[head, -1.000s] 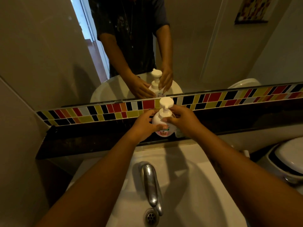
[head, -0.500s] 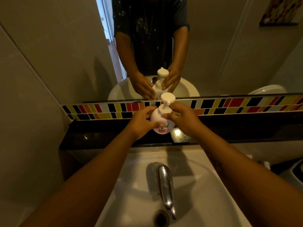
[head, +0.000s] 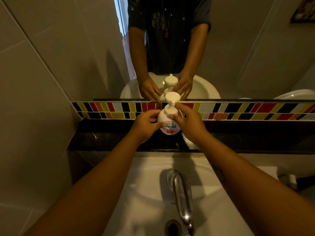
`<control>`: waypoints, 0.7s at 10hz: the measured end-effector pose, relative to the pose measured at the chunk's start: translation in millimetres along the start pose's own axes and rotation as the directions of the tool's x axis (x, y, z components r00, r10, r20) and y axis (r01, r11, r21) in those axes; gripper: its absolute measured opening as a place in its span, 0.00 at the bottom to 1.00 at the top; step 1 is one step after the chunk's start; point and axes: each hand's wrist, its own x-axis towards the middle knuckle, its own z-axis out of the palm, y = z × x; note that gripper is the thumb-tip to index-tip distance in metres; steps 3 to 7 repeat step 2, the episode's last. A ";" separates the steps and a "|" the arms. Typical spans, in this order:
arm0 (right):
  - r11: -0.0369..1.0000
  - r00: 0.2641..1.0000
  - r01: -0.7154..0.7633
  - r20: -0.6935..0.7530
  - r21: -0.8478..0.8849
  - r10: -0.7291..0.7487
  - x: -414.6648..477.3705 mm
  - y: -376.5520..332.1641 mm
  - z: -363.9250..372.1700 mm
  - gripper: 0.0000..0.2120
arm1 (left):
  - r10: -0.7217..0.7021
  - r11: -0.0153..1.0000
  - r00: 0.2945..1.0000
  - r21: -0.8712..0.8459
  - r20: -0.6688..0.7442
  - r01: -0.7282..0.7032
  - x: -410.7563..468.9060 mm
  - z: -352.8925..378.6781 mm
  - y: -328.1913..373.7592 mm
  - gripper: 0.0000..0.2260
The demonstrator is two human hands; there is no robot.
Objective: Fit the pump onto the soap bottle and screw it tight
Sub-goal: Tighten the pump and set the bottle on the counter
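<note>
Now the soap bottle point(head: 168, 122) stands upright on the dark ledge point(head: 105, 138), between the two hands and just below the strip of coloured tiles point(head: 238, 111). The left hand point(head: 144, 124) is closed around the round body of the bottle, with the thumb across the front beside the label. The right hand point(head: 189, 123) is closed on the collar of the pump point(head: 171, 103), its fingertips point(head: 175, 116) pinching just under the neck, while the flat pump head rises above both hands. I judge that the pump is already seated and the turning is in progress or near its end; how tight the thread is, I cannot tell.

Several things could go wrong from here. If the collar sits tilted on the thread, more turning would cross the thread and the pump would stay loose or leak. If the left hand squeezes too weakly, the smooth bottle would rotate together with the collar and nothing would tighten. The ledge is narrow on the near side of the hands, and the sink point(head: 146, 193) with its tap point(head: 182, 198) lies just below the wrists, so a hard twist may push the bottle off the edge into the basin. Wet or soapy fingers would make all this more likely.
</note>
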 end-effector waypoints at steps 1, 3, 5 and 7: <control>0.999 0.999 0.047 -0.026 -0.014 -0.048 -0.1 3.6 2.7 0.24 | 0.002 1.000 1.000 -0.001 0.014 -0.002 3.1 -1.4 -0.4 0.25; 0.997 0.997 0.047 -0.055 -0.064 -0.051 -6.6 12.1 -0.9 0.32 | 0.012 0.999 1.000 0.037 -0.021 -0.012 -10.1 -1.5 1.7 0.28; 0.997 0.997 0.047 -0.055 -0.064 -0.051 -6.6 12.1 -0.9 0.32 | 0.012 0.999 1.000 0.037 -0.021 -0.012 -10.1 -1.5 1.7 0.28; 0.997 0.997 0.047 -0.055 -0.064 -0.051 -6.6 12.1 -0.9 0.32 | 0.012 0.999 1.000 0.037 -0.021 -0.012 -10.1 -1.5 1.7 0.28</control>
